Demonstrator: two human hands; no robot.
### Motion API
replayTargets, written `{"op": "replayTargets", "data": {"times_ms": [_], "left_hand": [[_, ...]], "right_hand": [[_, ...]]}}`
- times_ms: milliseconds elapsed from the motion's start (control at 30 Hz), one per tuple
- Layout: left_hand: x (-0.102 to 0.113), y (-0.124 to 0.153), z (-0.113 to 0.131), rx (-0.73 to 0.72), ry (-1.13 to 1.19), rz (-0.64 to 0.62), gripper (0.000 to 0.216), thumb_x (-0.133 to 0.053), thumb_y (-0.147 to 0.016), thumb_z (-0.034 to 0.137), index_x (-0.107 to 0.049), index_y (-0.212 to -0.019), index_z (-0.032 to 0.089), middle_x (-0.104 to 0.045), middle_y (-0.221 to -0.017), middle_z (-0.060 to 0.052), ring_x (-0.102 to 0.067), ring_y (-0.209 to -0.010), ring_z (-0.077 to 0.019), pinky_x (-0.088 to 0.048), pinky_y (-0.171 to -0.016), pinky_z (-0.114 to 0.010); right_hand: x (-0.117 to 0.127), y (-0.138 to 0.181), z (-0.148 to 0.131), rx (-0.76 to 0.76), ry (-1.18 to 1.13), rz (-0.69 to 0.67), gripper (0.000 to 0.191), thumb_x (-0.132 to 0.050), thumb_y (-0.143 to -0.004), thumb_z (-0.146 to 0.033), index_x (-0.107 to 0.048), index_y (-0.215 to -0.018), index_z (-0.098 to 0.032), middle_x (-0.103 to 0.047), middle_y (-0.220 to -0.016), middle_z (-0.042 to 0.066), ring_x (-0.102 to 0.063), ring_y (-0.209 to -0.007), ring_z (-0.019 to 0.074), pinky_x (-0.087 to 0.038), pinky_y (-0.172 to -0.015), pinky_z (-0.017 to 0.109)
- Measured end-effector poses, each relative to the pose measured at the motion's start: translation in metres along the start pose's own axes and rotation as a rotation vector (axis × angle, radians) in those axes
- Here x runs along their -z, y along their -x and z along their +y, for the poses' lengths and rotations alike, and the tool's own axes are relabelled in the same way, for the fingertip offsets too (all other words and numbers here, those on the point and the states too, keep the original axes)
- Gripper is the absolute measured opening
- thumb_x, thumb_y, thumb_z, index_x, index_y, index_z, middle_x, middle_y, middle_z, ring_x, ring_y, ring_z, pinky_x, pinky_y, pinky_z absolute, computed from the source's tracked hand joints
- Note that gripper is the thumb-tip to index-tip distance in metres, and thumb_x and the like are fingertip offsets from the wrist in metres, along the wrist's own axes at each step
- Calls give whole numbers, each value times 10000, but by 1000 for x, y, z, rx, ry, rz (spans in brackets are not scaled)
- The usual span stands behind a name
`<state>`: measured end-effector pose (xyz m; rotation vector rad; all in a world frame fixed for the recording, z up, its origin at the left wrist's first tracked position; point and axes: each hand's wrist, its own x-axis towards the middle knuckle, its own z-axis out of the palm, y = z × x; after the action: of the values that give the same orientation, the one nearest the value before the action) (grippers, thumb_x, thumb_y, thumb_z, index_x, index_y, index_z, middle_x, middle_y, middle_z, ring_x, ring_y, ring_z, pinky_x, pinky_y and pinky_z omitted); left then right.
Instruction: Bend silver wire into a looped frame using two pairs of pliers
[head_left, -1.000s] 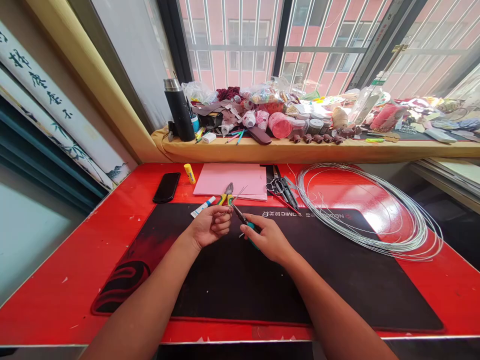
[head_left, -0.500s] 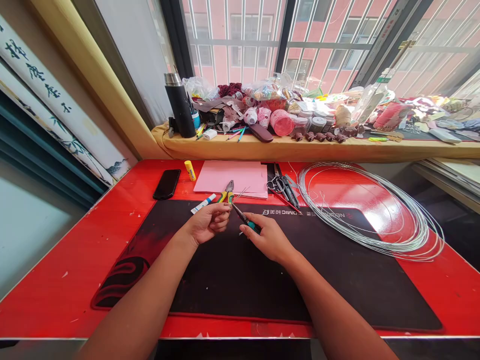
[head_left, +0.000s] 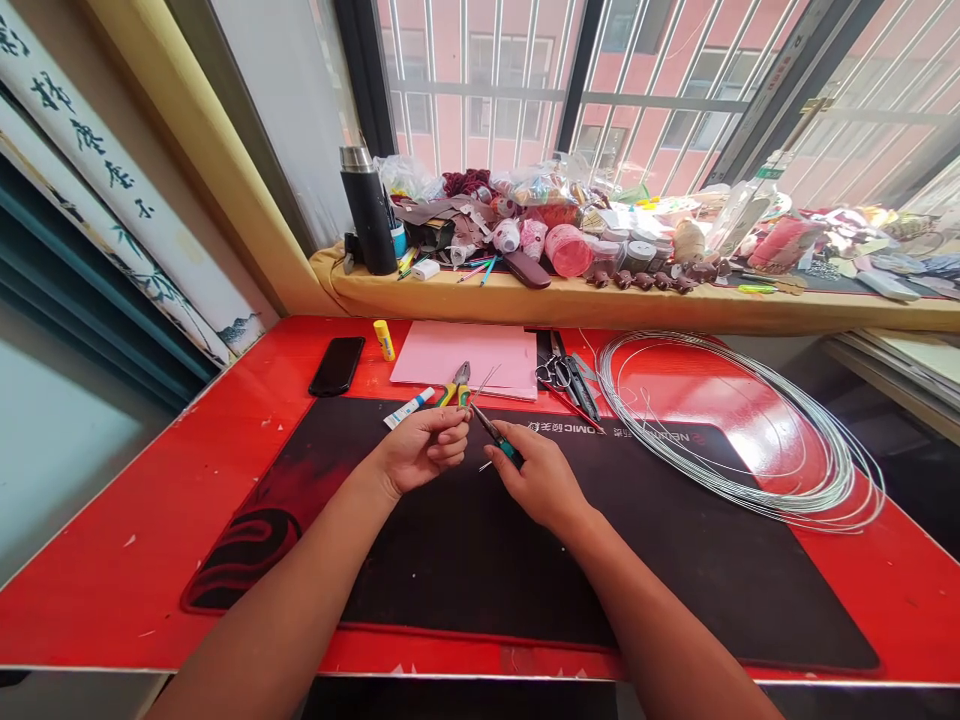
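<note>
My left hand (head_left: 422,452) is closed in a pinch on a few short thin wire pieces (head_left: 484,382) that stick up past its fingertips. My right hand (head_left: 538,478) is wrapped round the teal handles of slim pliers (head_left: 489,430), whose dark jaws point up-left and meet the wire at my left fingertips. Both hands hover over the black desk mat (head_left: 487,560) near its far edge.
Yellow-handled pliers (head_left: 455,386), a white tube (head_left: 409,408), pink paper (head_left: 466,356), scissors (head_left: 564,374), a glue stick (head_left: 384,340) and a black phone (head_left: 337,365) lie on the red table (head_left: 150,520). A big wire coil (head_left: 739,425) lies right. The cluttered sill holds a black flask (head_left: 367,212).
The hands have stayed close together, with the pliers still at the wire. The view has shifted slightly, so everything sits a little to the right.
</note>
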<state>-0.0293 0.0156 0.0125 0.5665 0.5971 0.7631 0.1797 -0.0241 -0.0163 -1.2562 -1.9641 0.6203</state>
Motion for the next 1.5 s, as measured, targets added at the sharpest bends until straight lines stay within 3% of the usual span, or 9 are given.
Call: {"op": "replayTargets", "data": {"times_ms": [367, 700, 800, 900, 1000, 1133, 1333, 1500], "left_hand": [[7, -2, 0, -1, -29, -3, 224, -614, -905, 120, -539, -696, 153, -399, -477, 78, -257, -336, -30, -268, -379, -172], [3, -1, 1, -7, -43, -49, 221, -595, -910, 137, -512, -707, 164, -375, -484, 83, -246, -342, -36, -286, -396, -177], [4, -1, 1, -15, -56, -49, 209, -598, -910, 133, -519, -718, 157, -392, -492, 79, -252, -345, -32, -276, -394, -171], [6, -2, 0, -22, -74, -48, 207, -595, -917, 137, -522, -724, 155, -404, -495, 77, -270, -348, -33, -272, -394, -167], [7, -2, 0, -26, -93, -49, 224, -594, -926, 148, -514, -717, 158, -410, -495, 74, -279, -350, -34, -269, -395, -167], [9, -4, -3, -51, -123, -32, 197, -625, -928, 181, -529, -758, 159, -440, -527, 68, -310, -377, -36, -284, -417, -163], [7, -6, -5, -97, -246, 0, 177, -692, -898, 255, -578, -815, 147, -500, -572, 44, -345, -420, -41, -300, -447, -163], [2, -8, -9, -149, -250, 39, 163, -730, -868, 256, -623, -848, 135, -513, -573, 39, -357, -432, -42, -289, -440, -156]], "right_hand": [[2, -1, 3, 29, -51, -59, 385, -629, -978, -342, -667, -1345, -232, -740, -1193, 100, -695, -1092, 272, -525, -973, 393], [2, -2, -6, -62, -252, -97, 386, -624, -965, -352, -679, -1320, -211, -717, -1295, 109, -662, -1179, 297, -475, -1053, 436], [5, -2, -10, -126, -345, -171, 403, -616, -973, -419, -681, -1303, -196, -759, -1100, 91, -693, -989, 266, -520, -910, 391], [8, -3, -12, -210, -482, -270, 439, -601, -978, -502, -682, -1262, -178, -709, -844, 42, -645, -783, 205, -503, -714, 313], [9, -3, -11, -254, -594, -322, 463, -621, -959, -538, -674, -1231, -168, -659, -802, 30, -609, -750, 183, -474, -650, 281], [7, -4, -8, -286, -693, -348, 495, -635, -942, -562, -653, -1244, -169, -653, -851, 43, -622, -774, 187, -483, -654, 282], [7, -3, -8, -299, -595, -325, 491, -644, -939, -562, -650, -1247, -179, -661, -815, 41, -604, -773, 191, -475, -646, 280], [5, -2, -6, -306, -768, -353, 461, -664, -934, -554, -663, -1220, -193, -680, -923, 57, -667, -886, 223, -535, -775, 336]]}}
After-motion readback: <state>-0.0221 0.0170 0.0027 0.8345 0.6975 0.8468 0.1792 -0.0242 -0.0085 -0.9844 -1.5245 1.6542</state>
